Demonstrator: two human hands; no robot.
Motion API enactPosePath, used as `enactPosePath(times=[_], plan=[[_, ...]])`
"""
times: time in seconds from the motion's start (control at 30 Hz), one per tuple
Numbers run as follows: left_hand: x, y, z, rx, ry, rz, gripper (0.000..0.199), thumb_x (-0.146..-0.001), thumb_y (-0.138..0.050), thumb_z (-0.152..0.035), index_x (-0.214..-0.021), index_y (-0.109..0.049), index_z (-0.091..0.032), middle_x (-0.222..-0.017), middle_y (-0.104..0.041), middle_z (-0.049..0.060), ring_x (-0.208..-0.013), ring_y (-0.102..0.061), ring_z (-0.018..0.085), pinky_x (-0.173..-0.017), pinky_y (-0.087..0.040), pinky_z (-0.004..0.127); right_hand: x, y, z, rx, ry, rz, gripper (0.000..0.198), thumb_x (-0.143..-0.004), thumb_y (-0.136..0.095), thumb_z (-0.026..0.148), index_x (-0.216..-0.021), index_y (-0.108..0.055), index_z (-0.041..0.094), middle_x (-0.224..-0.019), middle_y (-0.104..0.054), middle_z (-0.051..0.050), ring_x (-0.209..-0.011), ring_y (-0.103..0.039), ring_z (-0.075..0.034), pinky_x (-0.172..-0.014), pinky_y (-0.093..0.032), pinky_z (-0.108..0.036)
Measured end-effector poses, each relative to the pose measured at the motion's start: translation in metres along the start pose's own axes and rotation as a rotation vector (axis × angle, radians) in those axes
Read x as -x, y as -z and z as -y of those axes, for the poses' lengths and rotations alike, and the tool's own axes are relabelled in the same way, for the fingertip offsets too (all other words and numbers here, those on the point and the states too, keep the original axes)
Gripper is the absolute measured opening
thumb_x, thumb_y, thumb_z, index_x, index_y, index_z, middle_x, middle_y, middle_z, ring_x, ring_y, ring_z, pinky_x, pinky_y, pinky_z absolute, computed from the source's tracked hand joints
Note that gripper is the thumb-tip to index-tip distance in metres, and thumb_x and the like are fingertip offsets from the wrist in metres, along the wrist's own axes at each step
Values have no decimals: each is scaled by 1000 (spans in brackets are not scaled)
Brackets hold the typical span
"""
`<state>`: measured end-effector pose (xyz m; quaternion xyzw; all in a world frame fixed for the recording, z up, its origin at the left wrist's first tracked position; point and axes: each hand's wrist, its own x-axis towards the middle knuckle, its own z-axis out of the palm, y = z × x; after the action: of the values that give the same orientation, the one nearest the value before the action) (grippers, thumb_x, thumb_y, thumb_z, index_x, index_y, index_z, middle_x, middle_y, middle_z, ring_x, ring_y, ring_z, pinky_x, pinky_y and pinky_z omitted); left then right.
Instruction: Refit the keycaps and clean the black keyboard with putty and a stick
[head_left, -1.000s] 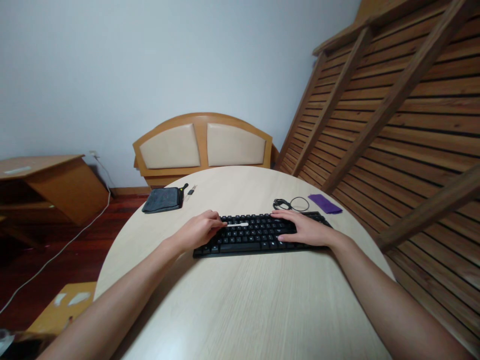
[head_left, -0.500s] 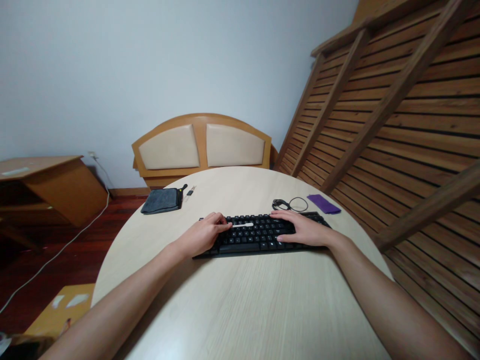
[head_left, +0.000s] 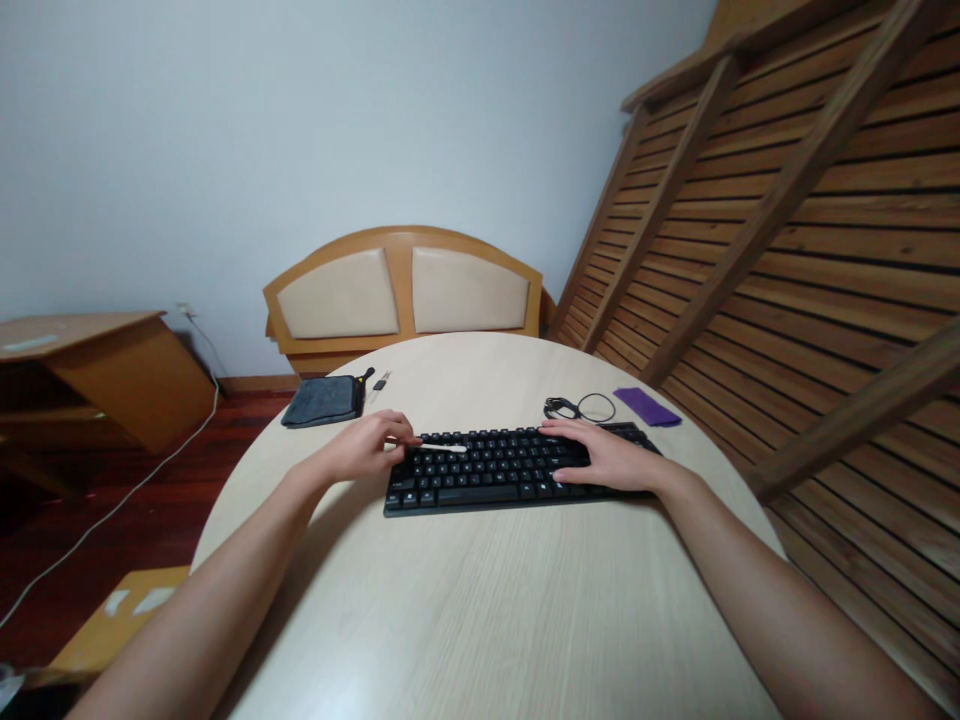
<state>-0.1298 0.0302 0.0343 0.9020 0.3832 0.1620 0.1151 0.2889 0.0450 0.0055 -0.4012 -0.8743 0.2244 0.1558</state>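
A black keyboard lies flat on the round table. My left hand is over the keyboard's left end, its fingers pinched on a thin white cotton swab. The swab points right, with its tip over the upper rows of keys; whether it touches them I cannot tell. On the keyboard's right part lies my right hand, thumb and fingers spread apart, covering some of the keys.
Behind the keyboard sits a coiled black cable, with a folded purple cloth to its right. At the back left are a dark grey pouch and a small black item. Slatted wood leans along the right.
My left hand has moved left along the keyboard with the cotton swab, uncovering the keys at the left end. My right hand stays where it was.
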Motion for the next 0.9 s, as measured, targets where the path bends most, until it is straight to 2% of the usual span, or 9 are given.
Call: enactPosePath(times=[0.27,0.6,0.9], plan=[[10,9,22,126,74,50,21,-83,-55,-21,-87,-75,-17,-94,-74,6,-89,-66,19,-82,-50,27,0,0,-1,9,-15,4,77,-79,-71,61,-146,-51,30,-154,-46,-6,-143,-37,-35,-120,-27,-55],[6,3,16,92,28,20,26,-83,-54,-16,-94,-77,-18,-96,-73,6,-91,-66,19,-85,-50,28,0,1,4,13,-25,8,78,-78,-71,62,-146,-51,28,-154,-47,-7,-144,-37,-35,-120,-26,-56],[3,-5,14,171,33,24,34,-81,-51,-8,-99,-78,-19,-99,-70,5,-91,-65,18,-83,-50,27,-1,1,4,40,-18,12,78,-80,-69,63,-146,-51,26,-153,-47,-8,-143,-38,-34,-120,-27,-54]])
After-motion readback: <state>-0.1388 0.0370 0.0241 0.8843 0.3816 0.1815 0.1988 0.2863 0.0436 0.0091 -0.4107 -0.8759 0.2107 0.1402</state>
